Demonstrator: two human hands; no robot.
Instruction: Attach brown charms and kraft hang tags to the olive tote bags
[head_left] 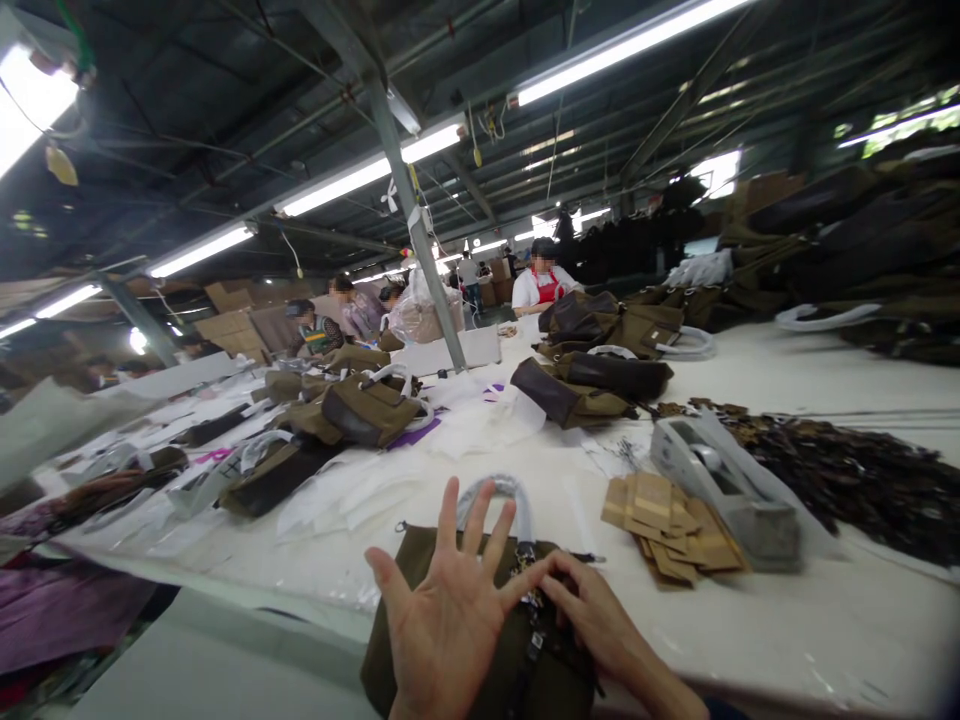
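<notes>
Spread wide with the palm toward me, my left hand (454, 620) is open in front of an olive-green handbag (420, 555) and holds nothing. The bag lies on the table at its front edge, and its handle (517, 495), wrapped in clear plastic, rises behind my fingers. My right hand (596, 615) is at the bag's upper right, with its fingers bent and pinched together beside the left little finger. What those fingertips hold is hidden. Close to them, a dark strap with metal fittings (534, 645) hangs down the bag's front.
Brown cardboard tags (660, 515) lie right of the bag, beside a grey tape dispenser (739, 500). A heap of dark straps (847, 470) is farther right. More bags (367, 410) and white sheets (345, 500) cover the table ahead. A person in a red apron (546, 285) sits beyond.
</notes>
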